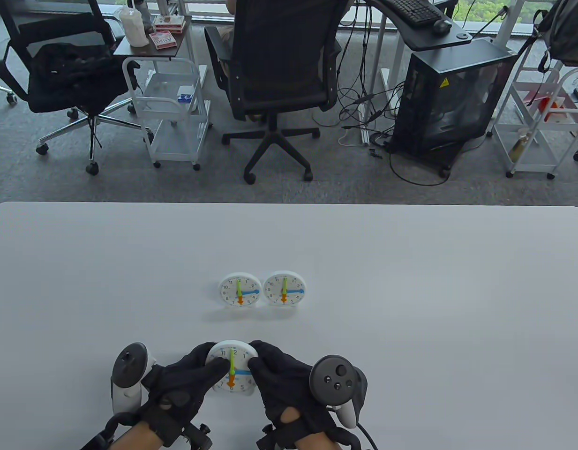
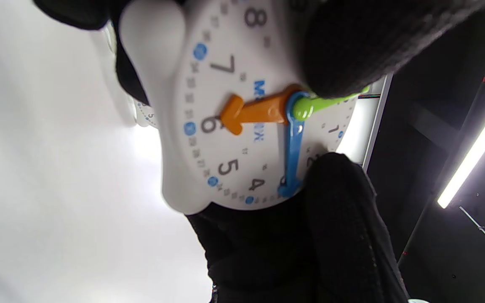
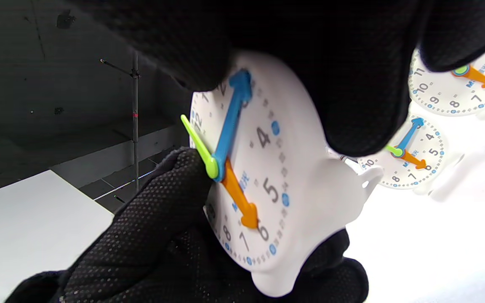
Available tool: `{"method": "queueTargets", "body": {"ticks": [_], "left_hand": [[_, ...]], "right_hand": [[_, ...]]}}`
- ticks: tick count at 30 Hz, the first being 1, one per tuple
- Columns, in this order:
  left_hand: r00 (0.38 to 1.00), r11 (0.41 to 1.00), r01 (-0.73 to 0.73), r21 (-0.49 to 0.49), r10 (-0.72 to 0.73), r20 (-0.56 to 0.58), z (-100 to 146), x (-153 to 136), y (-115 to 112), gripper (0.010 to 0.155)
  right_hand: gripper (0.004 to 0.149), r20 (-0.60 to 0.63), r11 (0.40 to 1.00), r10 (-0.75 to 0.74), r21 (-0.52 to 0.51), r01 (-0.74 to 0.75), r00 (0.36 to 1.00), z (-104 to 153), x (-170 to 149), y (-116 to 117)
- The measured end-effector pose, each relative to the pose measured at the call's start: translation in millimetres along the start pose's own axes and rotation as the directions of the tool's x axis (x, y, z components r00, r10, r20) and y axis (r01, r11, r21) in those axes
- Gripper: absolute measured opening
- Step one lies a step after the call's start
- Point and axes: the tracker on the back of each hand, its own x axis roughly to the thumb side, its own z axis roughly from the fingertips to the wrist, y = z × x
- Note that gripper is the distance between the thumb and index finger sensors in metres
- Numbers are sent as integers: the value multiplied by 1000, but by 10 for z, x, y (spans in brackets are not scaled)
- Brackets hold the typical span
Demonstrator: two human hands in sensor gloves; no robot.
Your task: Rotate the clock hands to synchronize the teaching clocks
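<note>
Black dotted-knit gloves, left grip (image 1: 176, 389), right grip (image 1: 289, 384), bare wrists

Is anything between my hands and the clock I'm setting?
Nothing visible. The left hand and right hand already hold the near clock from either side, fingertips on its face. The other two clocks sit farther back on the table, apart from it.

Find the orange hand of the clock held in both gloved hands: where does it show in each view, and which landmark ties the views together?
Table view: orange hand, bottom centre, pointing at 6.
Left wrist view: orange hand, centre, pointing left.
Right wrist view: orange hand, centre, pointing down-right.
Shared landmark: held clock's blue hand.
</note>
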Motion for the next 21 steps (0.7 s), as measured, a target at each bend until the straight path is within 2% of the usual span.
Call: {"method": "queueTargets", "body": {"ticks": [10,13,21], "left_hand": [[999,999,32,4,-32,20,1,10,12,52],[998,998,42,-50,-40,43,-18,21,-10,50],[979,978,187,-96,-177,96,-63,50,-6,49]], "right_hand": [[52,5,1000,8,5,-8,1000,4,1,-2],[53,17,1000,-2,-1,2,1000,7,26,-36],[54,90,978,170,107,-179,981,-50,64,-110]]}}
